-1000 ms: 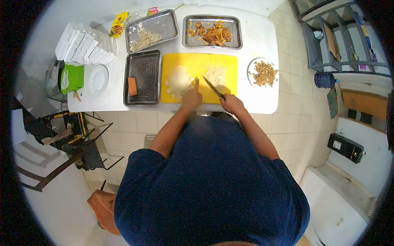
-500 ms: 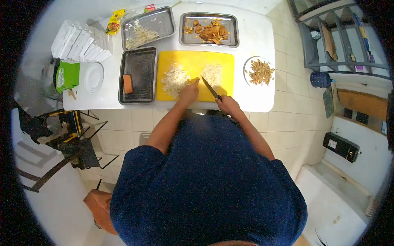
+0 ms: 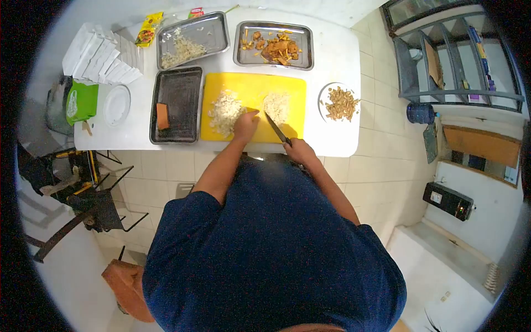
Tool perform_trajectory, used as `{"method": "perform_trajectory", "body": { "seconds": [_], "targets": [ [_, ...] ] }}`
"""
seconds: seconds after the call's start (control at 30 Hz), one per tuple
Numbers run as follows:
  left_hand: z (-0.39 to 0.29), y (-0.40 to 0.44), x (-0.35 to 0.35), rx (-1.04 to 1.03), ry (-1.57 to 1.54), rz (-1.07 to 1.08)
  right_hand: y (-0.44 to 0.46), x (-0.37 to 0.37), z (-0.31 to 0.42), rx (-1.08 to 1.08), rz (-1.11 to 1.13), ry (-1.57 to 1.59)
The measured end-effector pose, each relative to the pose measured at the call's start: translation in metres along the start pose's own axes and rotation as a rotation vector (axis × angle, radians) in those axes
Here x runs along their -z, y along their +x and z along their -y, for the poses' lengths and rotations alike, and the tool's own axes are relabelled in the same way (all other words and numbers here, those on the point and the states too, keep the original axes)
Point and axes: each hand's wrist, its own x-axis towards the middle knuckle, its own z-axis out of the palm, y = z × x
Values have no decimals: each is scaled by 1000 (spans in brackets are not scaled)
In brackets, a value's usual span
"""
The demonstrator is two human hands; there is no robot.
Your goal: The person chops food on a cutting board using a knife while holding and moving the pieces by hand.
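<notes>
Left hand (image 3: 245, 127): turned since half a second ago, its outstretched digit now pointing right rather than to the upper right; the others are bunched, and I cannot tell if they hold anything.
Right hand (image 3: 299, 151): closed around the handle of the knife (image 3: 275, 126), blade slanting to the upper left.
Piles: the left pile (image 3: 225, 112) lies just beside the left fingers; the right pile (image 3: 276, 106) is just beyond the blade, contact unclear.
Board (image 3: 253, 83): yellow, under both pale piles, centre of the frame.
Dark tray (image 3: 177, 97): left of the board, holding an orange block (image 3: 162, 116).
Left steel tray (image 3: 213, 33): upper left, pale bits (image 3: 182, 51) inside.
Right steel tray (image 3: 304, 44): top centre, browned chunks (image 3: 279, 48).
Plate (image 3: 322, 103): right of the board, heaped with brown pieces (image 3: 342, 104).
Table (image 3: 332, 61): white, with boxes (image 3: 99, 55) at upper left.
Room: tiled floor (image 3: 381, 138); grey rack (image 3: 406, 66), upper right.
</notes>
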Motion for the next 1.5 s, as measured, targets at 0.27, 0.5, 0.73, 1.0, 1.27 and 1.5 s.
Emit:
{"method": "perform_trajectory", "body": {
  "seconds": [0.27,0.5,0.73,1.0,1.27,1.5],
  "targets": [
    [24,5,-25,-88,-83,-80,3,-10,-13,17,-30,-15],
    [5,-2,-13,-114,-86,-129,2,-8,-11,48,-39,-27],
    [-14,-14,0,-50,80,-45,12,-6,3,57,-36,-105],
    [-39,-23,20,76,371,296,14,2,11,63,-11,-172],
    [-48,-34,26,125,351,378,32,-18,2,79,-55,-144],
    [-45,-34,29,139,317,411,19,5,19,47,-11,-187]
  ]
}}
